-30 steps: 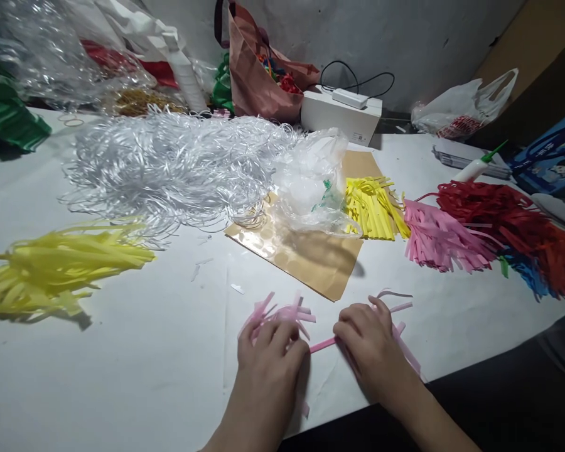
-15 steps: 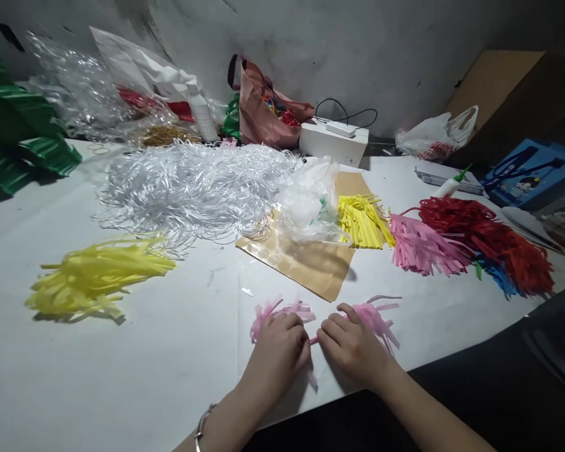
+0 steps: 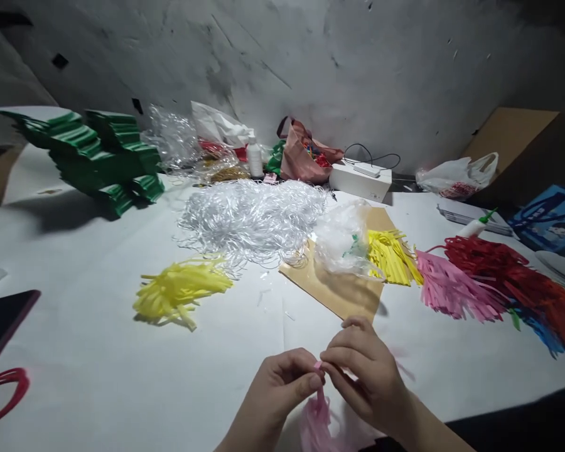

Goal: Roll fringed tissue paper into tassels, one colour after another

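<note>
A pink tissue-paper tassel (image 3: 316, 419) hangs from my two hands, its fringe dangling at the near edge of the table. My left hand (image 3: 287, 386) pinches the tassel's twisted top between thumb and forefinger. Close against it, my right hand (image 3: 365, 370) is closed on the same pink top, its fingertips touching the small loop. The palm and curled fingers hide part of the right grip. Left of the hands lies a yellow tassel (image 3: 181, 292) on the white table. Beyond them is a brown paper envelope (image 3: 332, 292).
Silvery-white cord (image 3: 254, 216) is heaped mid-table, beside a clear plastic bag (image 3: 343, 242). To the right lie yellow (image 3: 390, 257), pink (image 3: 456, 282) and red fringes (image 3: 489, 257) and a glue bottle (image 3: 475, 226). Green folded paper (image 3: 103, 166) stands left; red cord (image 3: 9, 392) lies near left.
Both hands have lifted the pink tassel off the table and come together at its middle, so it now hangs folded. The view has turned to the left.
</note>
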The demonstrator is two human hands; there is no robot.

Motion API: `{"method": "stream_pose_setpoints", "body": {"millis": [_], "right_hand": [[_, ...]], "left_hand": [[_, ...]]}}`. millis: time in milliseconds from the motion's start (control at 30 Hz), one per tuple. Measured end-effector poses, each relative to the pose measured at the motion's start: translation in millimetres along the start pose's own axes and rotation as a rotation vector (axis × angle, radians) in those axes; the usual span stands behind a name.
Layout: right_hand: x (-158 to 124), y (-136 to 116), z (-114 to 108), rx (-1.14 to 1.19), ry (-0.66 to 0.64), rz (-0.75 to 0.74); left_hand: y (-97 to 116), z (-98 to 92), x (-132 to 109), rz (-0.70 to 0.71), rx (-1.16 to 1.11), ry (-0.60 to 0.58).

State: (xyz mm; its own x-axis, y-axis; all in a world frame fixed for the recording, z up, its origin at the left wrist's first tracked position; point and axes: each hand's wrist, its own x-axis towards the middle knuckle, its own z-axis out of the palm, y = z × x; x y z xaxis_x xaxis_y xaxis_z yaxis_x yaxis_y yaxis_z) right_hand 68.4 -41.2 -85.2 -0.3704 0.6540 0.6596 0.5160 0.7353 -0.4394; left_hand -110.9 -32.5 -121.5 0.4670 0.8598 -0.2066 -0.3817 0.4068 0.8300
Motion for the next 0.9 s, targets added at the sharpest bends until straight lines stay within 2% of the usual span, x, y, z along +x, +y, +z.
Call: {"method": "stream_pose_setpoints", "body": {"millis": [133,200,267,367,467,567,667,800,900], "right_hand": [[15,11,21,0.239,0.073,0.076],[21,19,27,0.270,0.097,0.055],[25,29,30,0.262,0.114,0.040],[29,44,29,0.210,0.142,0.032],[27,60,27,0.164,0.159,0.045],[17,74,28,0.082,0.172,0.152],[4,89,31,-0.030,0.163,0.274],[-12,110,28,-0.139,0.183,0.427],[-16,122,22,-0.220,0.237,0.475]], "left_hand": [[7,-6.5,11,0.115,-0.048,0.172],[10,-8.9,20,0.142,-0.028,0.257],[13,-11.3,30,0.148,0.000,0.293],[20,-14.5,45,0.153,0.108,0.266],[29,-16.7,60,0.289,0.457,0.168],[34,-16.3,79,0.461,0.788,0.039],[33,-10.4,102,0.499,0.872,0.035],[42,6.8,146,0.572,0.903,-0.070],[58,21.2,199,0.651,1.171,-0.077]]}}
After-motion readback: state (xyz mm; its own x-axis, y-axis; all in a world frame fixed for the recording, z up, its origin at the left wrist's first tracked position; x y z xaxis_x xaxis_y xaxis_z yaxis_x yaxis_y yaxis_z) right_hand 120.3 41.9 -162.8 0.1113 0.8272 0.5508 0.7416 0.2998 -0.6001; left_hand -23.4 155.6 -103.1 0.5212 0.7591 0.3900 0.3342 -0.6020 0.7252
